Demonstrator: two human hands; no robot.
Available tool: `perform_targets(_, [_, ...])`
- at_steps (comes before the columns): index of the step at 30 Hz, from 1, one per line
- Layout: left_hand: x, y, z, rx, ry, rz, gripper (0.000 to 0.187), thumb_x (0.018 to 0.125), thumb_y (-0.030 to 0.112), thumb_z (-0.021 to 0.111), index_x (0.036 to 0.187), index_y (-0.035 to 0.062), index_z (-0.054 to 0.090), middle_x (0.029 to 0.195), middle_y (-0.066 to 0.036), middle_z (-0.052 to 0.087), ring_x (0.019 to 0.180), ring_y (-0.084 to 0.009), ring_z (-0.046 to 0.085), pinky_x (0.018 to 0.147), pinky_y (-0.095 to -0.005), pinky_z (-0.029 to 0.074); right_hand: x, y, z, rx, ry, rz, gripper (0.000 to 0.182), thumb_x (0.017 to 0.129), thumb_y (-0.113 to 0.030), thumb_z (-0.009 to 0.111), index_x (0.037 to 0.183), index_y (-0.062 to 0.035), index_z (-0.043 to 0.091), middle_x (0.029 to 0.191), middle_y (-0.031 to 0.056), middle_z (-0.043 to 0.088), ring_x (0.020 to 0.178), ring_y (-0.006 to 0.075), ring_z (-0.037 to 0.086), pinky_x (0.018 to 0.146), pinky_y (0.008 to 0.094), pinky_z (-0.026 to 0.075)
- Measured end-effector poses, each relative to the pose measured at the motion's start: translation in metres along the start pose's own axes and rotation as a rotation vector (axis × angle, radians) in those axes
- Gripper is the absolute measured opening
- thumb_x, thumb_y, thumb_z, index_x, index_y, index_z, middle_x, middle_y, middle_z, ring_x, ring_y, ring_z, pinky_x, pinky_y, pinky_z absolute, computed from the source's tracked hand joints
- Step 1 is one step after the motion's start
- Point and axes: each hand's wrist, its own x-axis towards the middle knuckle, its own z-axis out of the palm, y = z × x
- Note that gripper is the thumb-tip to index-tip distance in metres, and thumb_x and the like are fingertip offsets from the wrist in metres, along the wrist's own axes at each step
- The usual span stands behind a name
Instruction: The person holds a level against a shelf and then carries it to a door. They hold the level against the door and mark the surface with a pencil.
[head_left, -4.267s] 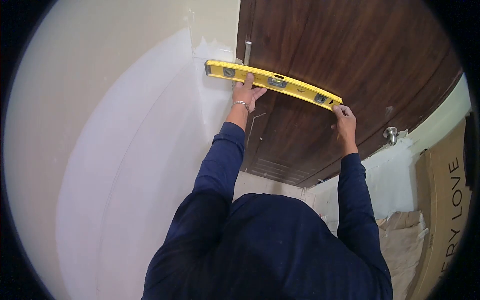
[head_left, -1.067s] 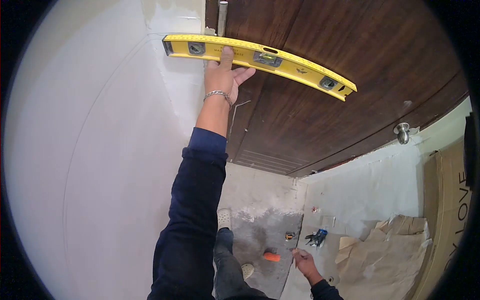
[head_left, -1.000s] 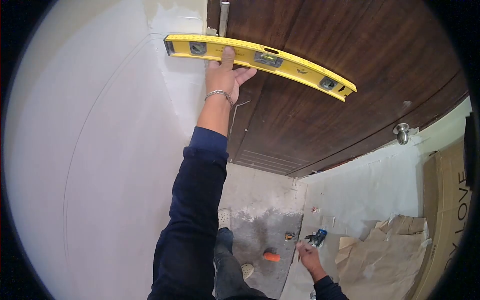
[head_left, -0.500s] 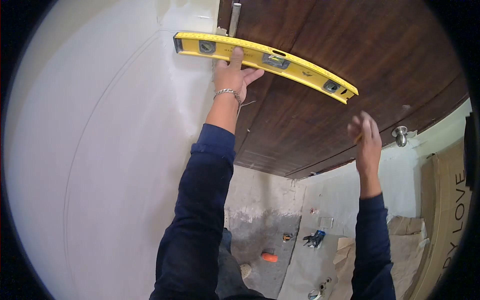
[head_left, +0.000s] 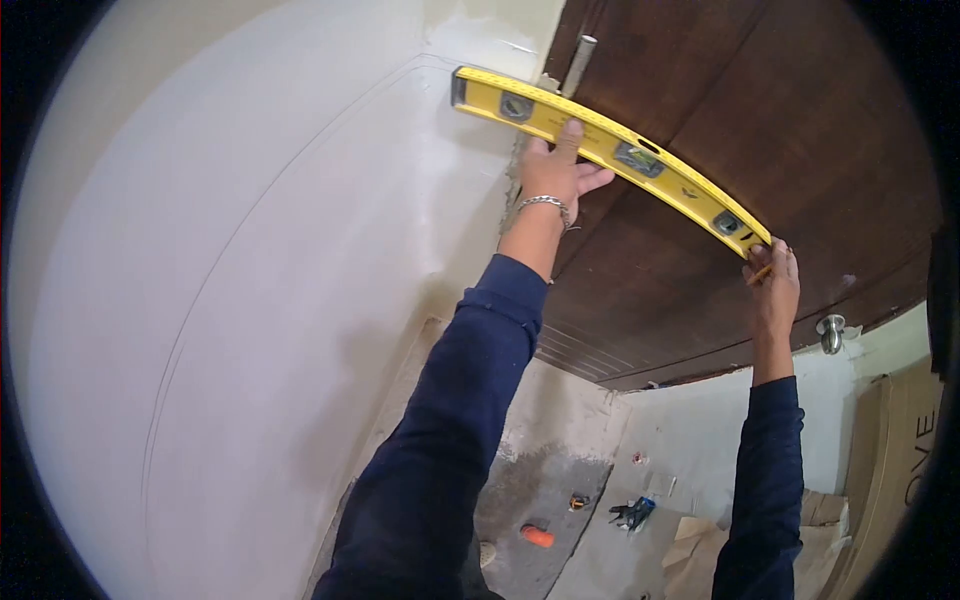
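Note:
A yellow spirit level point(head_left: 595, 150) spans from the white wall's edge across the dark wooden door point(head_left: 700, 110). My left hand point(head_left: 558, 172) grips it left of the middle, thumb on its face and the other fingers below or behind. At the level's right end, my right hand point(head_left: 775, 278) is closed on the tip. A thin orange-yellow pencil point(head_left: 760, 273) shows between the fingers of that hand. Two fine curved-looking lines run along the white wall point(head_left: 300, 300) and meet near the level's left end.
A metal door knob point(head_left: 830, 333) sits right of my right hand, and a metal hinge point(head_left: 578, 65) is above the level. On the floor below lie an orange object point(head_left: 537, 536), a dark glove point(head_left: 632, 513) and cardboard point(head_left: 690, 555). A large carton point(head_left: 880, 450) stands at right.
My right hand has moved up from below the level and taken hold of its right end. The camera view has shifted, so the level and my left hand appear farther right.

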Motion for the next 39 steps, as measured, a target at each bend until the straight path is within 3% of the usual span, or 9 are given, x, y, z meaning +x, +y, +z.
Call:
perform_targets(10, [-0.002, 0.004, 0.001, 0.014, 0.045, 0.008, 0.045, 0.094, 0.026, 0.058, 0.121, -0.005, 0.041, 0.111, -0.023, 0.054, 0.089, -0.0348, 0.066, 0.066, -0.0398, 0.063, 0.015, 0.012, -0.004, 0.014, -0.022, -0.059, 0.031, 0.098, -0.029, 0.051, 0.115, -0.0033, 0.053, 0.095, 0.0035, 0.057, 0.092, 0.0138, 0.058, 0.086, 0.0336, 0.051])
perform_targets(19, [0.003, -0.013, -0.006, -0.079, 0.063, 0.229, 0.038, 0.09, 0.017, 0.063, 0.113, -0.0073, 0.046, 0.102, -0.022, 0.061, 0.081, -0.0325, 0.069, 0.056, -0.0418, 0.064, 0.027, 0.02, -0.016, 0.025, -0.145, -0.123, 0.032, 0.098, -0.028, 0.051, 0.115, -0.0003, 0.052, 0.099, 0.0066, 0.056, 0.094, 0.0156, 0.059, 0.089, 0.0342, 0.05])
perform_targets(22, [0.01, -0.015, -0.007, -0.123, 0.03, 0.17, 0.038, 0.09, 0.016, 0.062, 0.113, -0.0084, 0.045, 0.102, -0.022, 0.061, 0.081, -0.0332, 0.069, 0.057, -0.0426, 0.064, 0.039, 0.027, -0.027, -0.023, -0.187, -0.152, 0.033, 0.099, -0.026, 0.05, 0.117, 0.0013, 0.052, 0.102, 0.0076, 0.054, 0.094, 0.0156, 0.059, 0.087, 0.0332, 0.052])
perform_targets(23, [0.013, -0.015, -0.007, -0.117, 0.002, 0.167, 0.039, 0.09, 0.016, 0.062, 0.114, -0.0087, 0.044, 0.102, -0.023, 0.061, 0.081, -0.0338, 0.069, 0.057, -0.0423, 0.064, 0.038, 0.03, -0.028, -0.143, -0.165, -0.273, 0.033, 0.099, -0.024, 0.049, 0.118, 0.0024, 0.053, 0.105, 0.0088, 0.054, 0.095, 0.0158, 0.059, 0.084, 0.0318, 0.053])
perform_targets(26, [0.012, -0.012, -0.007, -0.103, -0.022, 0.132, 0.04, 0.091, 0.017, 0.061, 0.115, -0.0086, 0.042, 0.103, -0.023, 0.061, 0.081, -0.0346, 0.069, 0.057, -0.0412, 0.064, 0.032, 0.026, -0.022, -0.195, -0.134, -0.256, 0.032, 0.098, -0.021, 0.05, 0.119, 0.0027, 0.052, 0.108, 0.0101, 0.055, 0.094, 0.0175, 0.06, 0.083, 0.0326, 0.055])
perform_targets(30, [0.007, -0.012, -0.004, -0.028, 0.029, 0.154, 0.043, 0.091, 0.021, 0.062, 0.116, -0.0083, 0.042, 0.104, -0.023, 0.059, 0.077, -0.0334, 0.068, 0.056, -0.0386, 0.064, 0.022, 0.018, -0.012, 0.03, -0.079, -0.145, 0.03, 0.098, -0.022, 0.052, 0.115, 0.003, 0.052, 0.103, 0.0103, 0.056, 0.094, 0.0187, 0.061, 0.082, 0.034, 0.055])
perform_targets(34, [0.012, -0.018, -0.008, -0.002, 0.0, 0.186, 0.046, 0.091, 0.025, 0.062, 0.116, -0.0085, 0.042, 0.107, -0.023, 0.056, 0.085, -0.036, 0.065, 0.06, -0.0384, 0.064, 0.023, 0.019, -0.012, 0.077, -0.1, -0.162, 0.032, 0.097, -0.025, 0.053, 0.112, 0.0035, 0.053, 0.096, 0.0096, 0.057, 0.088, 0.0186, 0.062, 0.079, 0.0313, 0.055])
perform_targets(36, [0.01, -0.017, -0.007, 0.008, -0.015, 0.151, 0.048, 0.091, 0.027, 0.062, 0.115, -0.0084, 0.042, 0.11, -0.023, 0.054, 0.091, -0.0376, 0.064, 0.063, -0.0388, 0.064, 0.022, 0.016, -0.011, 0.068, -0.094, -0.119, 0.027, 0.098, -0.024, 0.053, 0.11, 0.0009, 0.052, 0.089, 0.0054, 0.053, 0.08, 0.0136, 0.058, 0.077, 0.0309, 0.053])
perform_targets(39, [0.009, -0.016, -0.004, 0.007, -0.035, 0.142, 0.048, 0.092, 0.028, 0.062, 0.114, -0.009, 0.041, 0.112, -0.024, 0.053, 0.092, -0.0373, 0.064, 0.066, -0.0392, 0.064, 0.016, 0.006, -0.009, -0.005, -0.041, -0.087, 0.032, 0.097, -0.029, 0.054, 0.111, -0.0002, 0.055, 0.093, 0.0054, 0.056, 0.081, 0.0139, 0.058, 0.076, 0.028, 0.051])
